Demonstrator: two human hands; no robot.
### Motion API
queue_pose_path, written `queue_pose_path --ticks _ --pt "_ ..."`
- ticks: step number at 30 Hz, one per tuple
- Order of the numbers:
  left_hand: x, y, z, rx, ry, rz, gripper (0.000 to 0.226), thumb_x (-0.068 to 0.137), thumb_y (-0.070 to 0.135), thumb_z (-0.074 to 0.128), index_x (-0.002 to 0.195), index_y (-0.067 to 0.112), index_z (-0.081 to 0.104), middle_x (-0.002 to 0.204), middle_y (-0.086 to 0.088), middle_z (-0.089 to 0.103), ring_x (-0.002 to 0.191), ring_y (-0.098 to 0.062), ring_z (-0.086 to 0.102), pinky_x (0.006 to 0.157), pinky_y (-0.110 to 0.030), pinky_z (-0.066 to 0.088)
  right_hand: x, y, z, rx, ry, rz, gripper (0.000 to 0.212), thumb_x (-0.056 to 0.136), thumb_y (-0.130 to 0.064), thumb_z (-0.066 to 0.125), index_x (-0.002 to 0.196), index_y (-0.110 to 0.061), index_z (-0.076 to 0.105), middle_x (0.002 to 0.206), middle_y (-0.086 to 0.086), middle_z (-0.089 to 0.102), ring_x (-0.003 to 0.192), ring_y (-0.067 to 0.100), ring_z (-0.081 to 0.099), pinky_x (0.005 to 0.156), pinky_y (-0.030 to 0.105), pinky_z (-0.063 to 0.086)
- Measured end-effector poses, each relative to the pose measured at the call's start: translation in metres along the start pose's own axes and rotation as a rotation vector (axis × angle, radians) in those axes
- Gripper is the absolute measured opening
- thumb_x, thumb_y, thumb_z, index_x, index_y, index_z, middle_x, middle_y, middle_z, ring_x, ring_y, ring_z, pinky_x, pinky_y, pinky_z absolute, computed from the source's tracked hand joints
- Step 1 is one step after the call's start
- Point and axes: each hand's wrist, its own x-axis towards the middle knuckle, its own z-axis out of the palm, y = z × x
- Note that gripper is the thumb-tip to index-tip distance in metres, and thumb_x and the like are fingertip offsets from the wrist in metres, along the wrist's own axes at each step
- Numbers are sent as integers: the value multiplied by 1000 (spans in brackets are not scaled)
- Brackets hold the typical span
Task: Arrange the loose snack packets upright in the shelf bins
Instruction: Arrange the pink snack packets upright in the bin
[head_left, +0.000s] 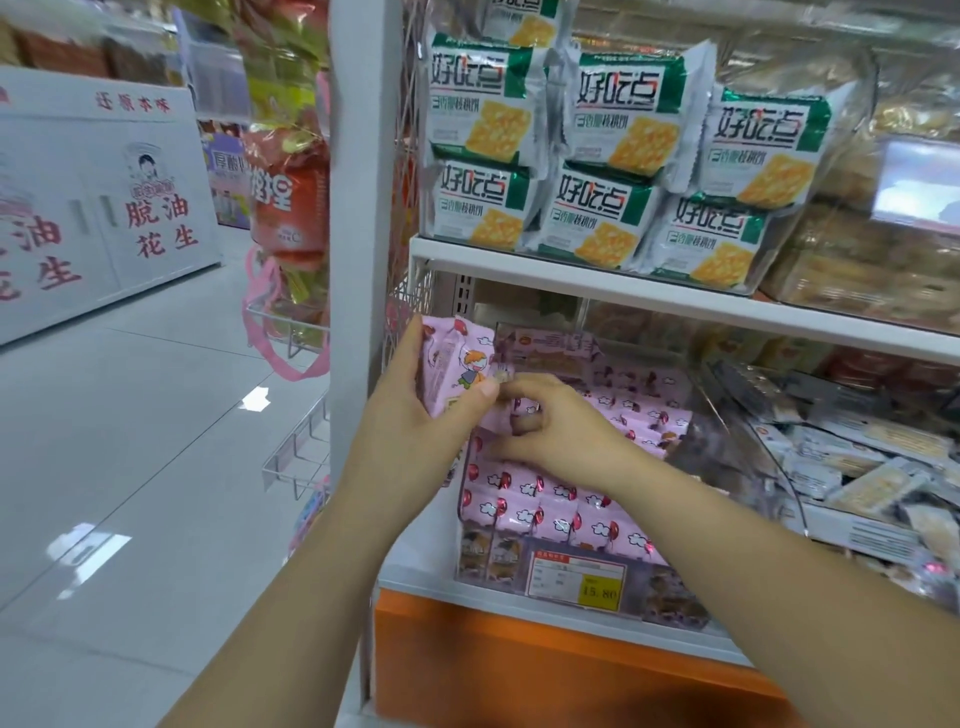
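While my left hand (415, 410) clamped one pink snack packet (451, 366) upright above the clear bin (587, 566), my right hand (550, 431) pinched its lower edge, fingers together. Bin held pink packets in standing rows. Best seated squarely beside its neighbours, face forward, not crushed.

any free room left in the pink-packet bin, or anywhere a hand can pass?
Front rows of the pink packets fill the clear bin solid. The only hand gap is above them, under the upper shelf edge. Left hand grips a packet bunch; right hand pinches one.
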Motion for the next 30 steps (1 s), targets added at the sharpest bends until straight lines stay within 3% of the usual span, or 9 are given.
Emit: queue_pose_path --ticks 2,4,6,8,12,16,20,24,30 --pt "-1 0 0 -4 5 23 84 82 46 64 151 36 18 149 21 35 132 2 37 101 -16 30 -3 -2 -2 31 91 -3 44 74 -9 77 114 -23 62 130 -2 41 74 10 62 68 14 49" --pt "-2 2 1 -3 5 46 79 82 44 65 148 41 21 136 36 37 119 22 38 91 0 29 -8 -3 -7 19 198 -16 40 74 -6 76 101 -31 62 123 -1 46 90 16 61 84 28 52" --pt "-4 4 2 4 1 54 75 84 39 65 143 45 20 112 51 29 93 42 29 72 12 25 -18 -4 -17 39 291 -27 40 77 -3 72 92 -36 56 114 1 55 91 18 60 82 30 53" --pt "-5 5 5 15 -21 46 78 86 38 63 147 42 15 110 52 20 87 46 22 74 13 22 -32 -6 -31 75 333 -30 34 81 -7 71 96 -33 57 97 7 65 77 21 60 70 33 53" --pt "-9 8 16 53 -107 52 77 88 46 57 146 51 6 126 49 12 112 34 15 99 -10 17 -66 -11 -62 144 295 -23 24 78 -30 74 98 -31 61 70 0 63 60 15 51 59 26 47" --pt "-19 16 33 63 -202 102 71 88 48 52 142 56 7 121 52 17 105 43 11 86 3 15 -96 -10 -88 247 166 -42 37 61 -39 73 96 -26 67 95 3 71 87 23 65 82 28 54" --pt "-32 33 58 57 -321 126 63 85 56 41 137 60 5 125 53 11 115 38 7 99 -7 16 -122 0 -105 317 64 -48 31 65 -39 76 93 -26 69 83 -5 68 84 13 66 84 25 54" --pt "-45 46 87 52 -418 72 55 90 56 30 137 61 2 143 39 6 140 5 17 114 -29 19 -139 26 -114 365 51 -13 70 64 -41 78 112 4 55 115 31 55 106 41 57 95 46 50" --pt "-52 56 131 -47 -557 11 47 100 41 34 135 66 15 138 39 16 139 4 20 112 -29 23 -160 52 -125 579 10 -24 39 71 -26 76 109 -24 68 112 5 69 105 21 65 91 32 52"
